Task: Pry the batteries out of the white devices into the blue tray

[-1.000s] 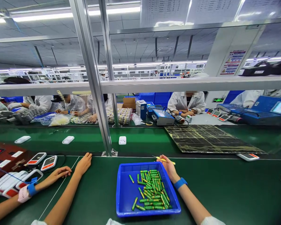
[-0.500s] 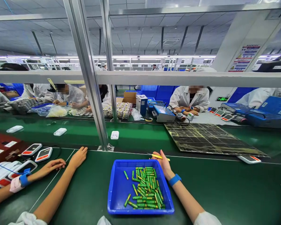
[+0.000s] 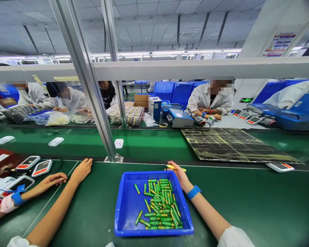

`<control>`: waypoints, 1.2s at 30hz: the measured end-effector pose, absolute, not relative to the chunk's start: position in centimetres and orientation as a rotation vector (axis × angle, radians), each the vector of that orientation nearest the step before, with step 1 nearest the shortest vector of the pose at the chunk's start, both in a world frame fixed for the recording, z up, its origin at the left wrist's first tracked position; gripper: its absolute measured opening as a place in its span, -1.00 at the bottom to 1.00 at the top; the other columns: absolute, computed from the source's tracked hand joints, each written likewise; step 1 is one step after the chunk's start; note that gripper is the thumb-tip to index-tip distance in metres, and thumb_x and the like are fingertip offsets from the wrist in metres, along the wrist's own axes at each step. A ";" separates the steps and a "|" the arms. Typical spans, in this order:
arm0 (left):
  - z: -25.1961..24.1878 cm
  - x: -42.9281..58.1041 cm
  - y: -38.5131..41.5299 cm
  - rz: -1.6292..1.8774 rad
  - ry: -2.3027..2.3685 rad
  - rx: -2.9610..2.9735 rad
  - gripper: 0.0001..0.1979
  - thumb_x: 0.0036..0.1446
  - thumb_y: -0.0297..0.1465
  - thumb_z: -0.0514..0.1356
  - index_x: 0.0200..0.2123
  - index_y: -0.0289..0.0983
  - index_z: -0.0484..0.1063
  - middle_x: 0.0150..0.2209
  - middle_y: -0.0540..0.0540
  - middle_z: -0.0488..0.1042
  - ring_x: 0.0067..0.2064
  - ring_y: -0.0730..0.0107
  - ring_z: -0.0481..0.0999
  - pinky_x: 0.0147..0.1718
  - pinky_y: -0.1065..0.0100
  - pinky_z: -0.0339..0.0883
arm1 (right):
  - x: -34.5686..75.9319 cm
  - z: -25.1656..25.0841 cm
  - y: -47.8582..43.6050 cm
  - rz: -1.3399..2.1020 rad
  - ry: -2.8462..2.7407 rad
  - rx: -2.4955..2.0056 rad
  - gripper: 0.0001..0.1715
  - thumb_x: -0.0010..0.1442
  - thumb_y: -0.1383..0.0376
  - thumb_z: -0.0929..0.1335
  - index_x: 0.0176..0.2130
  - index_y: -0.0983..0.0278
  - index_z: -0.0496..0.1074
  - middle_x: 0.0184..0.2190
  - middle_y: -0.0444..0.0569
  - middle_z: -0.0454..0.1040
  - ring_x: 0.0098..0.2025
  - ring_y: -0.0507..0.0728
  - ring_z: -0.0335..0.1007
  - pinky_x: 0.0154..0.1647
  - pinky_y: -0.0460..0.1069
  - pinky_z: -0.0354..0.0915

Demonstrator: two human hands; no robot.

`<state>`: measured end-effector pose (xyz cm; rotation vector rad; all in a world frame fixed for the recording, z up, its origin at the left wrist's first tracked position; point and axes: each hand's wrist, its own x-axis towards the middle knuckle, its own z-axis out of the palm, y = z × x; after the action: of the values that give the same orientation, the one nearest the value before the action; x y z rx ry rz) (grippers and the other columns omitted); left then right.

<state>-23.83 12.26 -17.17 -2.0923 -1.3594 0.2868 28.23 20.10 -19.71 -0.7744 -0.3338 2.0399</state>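
Note:
My right hand (image 3: pixel 179 175), with a blue band on its wrist, is closed on a thin yellow tool (image 3: pixel 176 168) by the upper right corner of a blue tray (image 3: pixel 126 202). The tool's tip is hard to make out. Many small green and gold cylinders (image 3: pixel 159 206) lie loose in the tray, mostly towards its right side. My left hand is out of view; only a scrap of white cloth shows at the bottom edge.
Another person's two hands (image 3: pixel 82 169) rest on the green table (image 3: pixel 247 199) at left, near white and orange devices (image 3: pixel 42 168). A metal post (image 3: pixel 92 92) rises behind. A dark panel (image 3: pixel 234 145) lies at back right. People in white sit across.
The view has shifted slightly, so the table and background appear displaced. My right hand still holds the yellow tool beside the tray; the tool appears more foreshortened.

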 end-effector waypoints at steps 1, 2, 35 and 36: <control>-17.4 -24.0 12.5 0.289 -1.320 -2.083 -0.54 0.17 -0.24 -0.01 -0.63 -0.29 0.50 -0.43 -0.28 0.54 0.14 0.19 0.29 0.13 0.04 -0.17 | 28.3 -19.7 20.1 2.062 -0.332 -0.815 -0.90 0.16 0.26 0.41 -0.36 0.25 0.48 -0.62 -0.13 0.51 -0.48 0.13 0.53 -0.29 0.01 0.43; -17.7 -24.2 12.7 0.295 -1.280 -2.071 -0.51 0.17 -0.22 -0.05 -0.64 -0.29 0.49 -0.43 -0.30 0.54 0.19 0.22 0.25 0.14 0.04 -0.22 | 28.4 -19.6 20.0 2.077 -0.332 -0.848 -0.90 0.13 0.27 0.42 -0.38 0.25 0.47 -0.59 -0.11 0.54 -0.46 0.14 0.55 -0.31 0.01 0.42; -18.1 -24.8 13.3 0.293 -1.044 -2.093 -0.46 0.09 -0.19 -0.13 -0.79 -0.22 0.37 -0.19 -0.43 0.56 0.41 0.30 -0.26 0.14 -0.02 -0.47 | 29.2 -19.2 19.7 2.052 -0.384 -0.667 -0.75 -0.09 0.41 0.39 -0.54 0.21 0.20 -0.63 -0.18 0.36 -0.44 0.12 0.42 -0.28 0.01 0.35; -18.0 -24.7 13.3 0.293 -1.042 -2.097 -0.45 0.09 -0.18 -0.14 -0.80 -0.22 0.36 -0.19 -0.43 0.56 0.41 0.30 -0.27 0.14 -0.02 -0.49 | 29.3 -19.2 19.7 2.051 -0.380 -0.676 -0.77 -0.09 0.41 0.39 -0.54 0.21 0.22 -0.63 -0.18 0.37 -0.45 0.12 0.43 -0.28 0.02 0.36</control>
<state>-24.67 13.32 -18.03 -2.0969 -1.0418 0.2930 29.25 19.74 -19.23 -0.6757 -0.3795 2.0507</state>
